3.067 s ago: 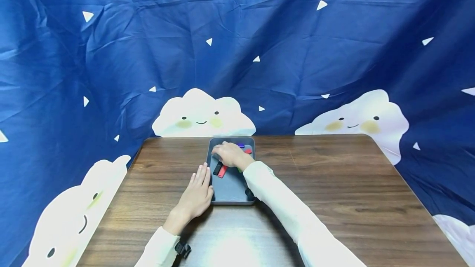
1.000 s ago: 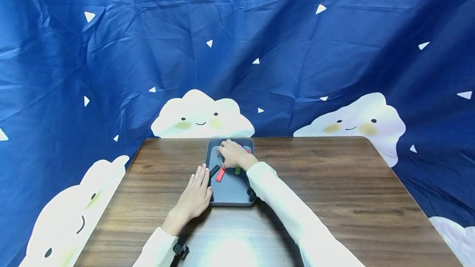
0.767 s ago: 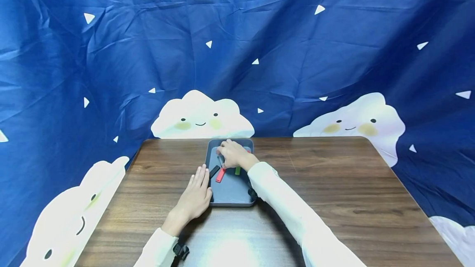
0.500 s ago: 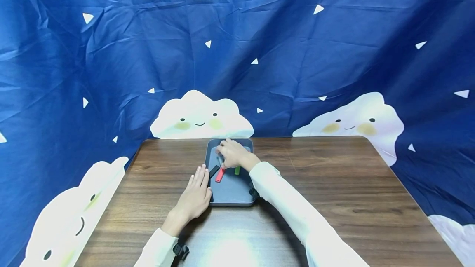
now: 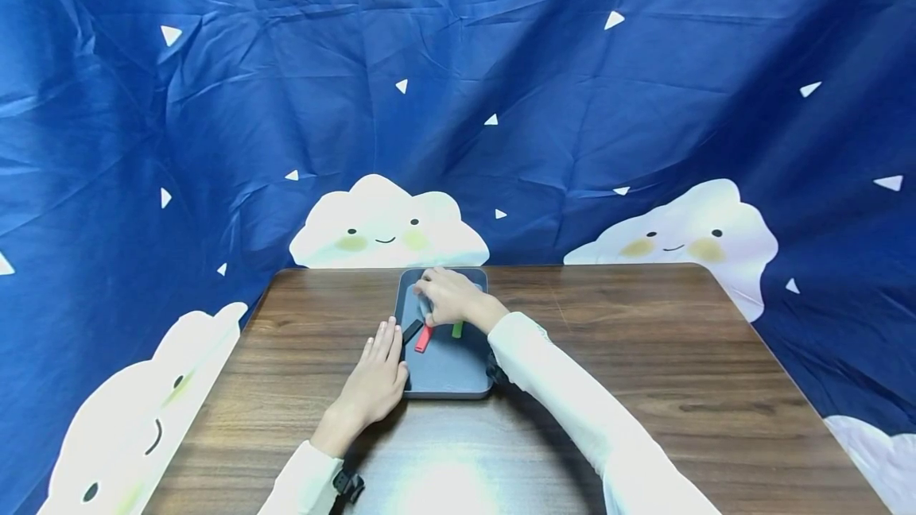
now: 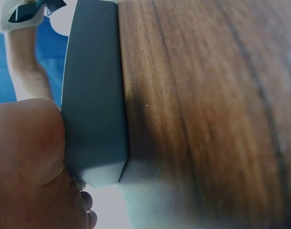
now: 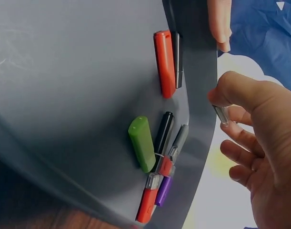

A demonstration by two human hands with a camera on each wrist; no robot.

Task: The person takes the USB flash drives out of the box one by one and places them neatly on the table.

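In the head view, a dark grey tray (image 5: 444, 372) lies at the back of the table. My left hand (image 5: 375, 378) rests along its left wall, fingers straight. Over its far half, my right hand (image 5: 451, 297) pinches a slim grey stick (image 5: 425, 308); its metallic end (image 7: 222, 114) shows between thumb and fingers in the right wrist view. Below the fingers lie a red stick (image 5: 424, 339) and a black stick (image 5: 412, 331), with a green stick (image 5: 457, 330) to their right. The right wrist view also shows a purple stick (image 7: 164, 191) and a red, silver-ended one (image 7: 146, 205). Their exact kind is unclear.
The tray stands on a brown wooden table (image 5: 630, 364). A blue cloth (image 5: 458, 102) with white clouds and triangles hangs behind it. Small black devices (image 5: 349, 485) sit at both wrists. A bright glare marks the table's front.
Compared with three seconds ago, the red stick lies slightly nearer, and the black one has turned toward the left wall. The right forearm has shifted right; the left hand has stayed put.
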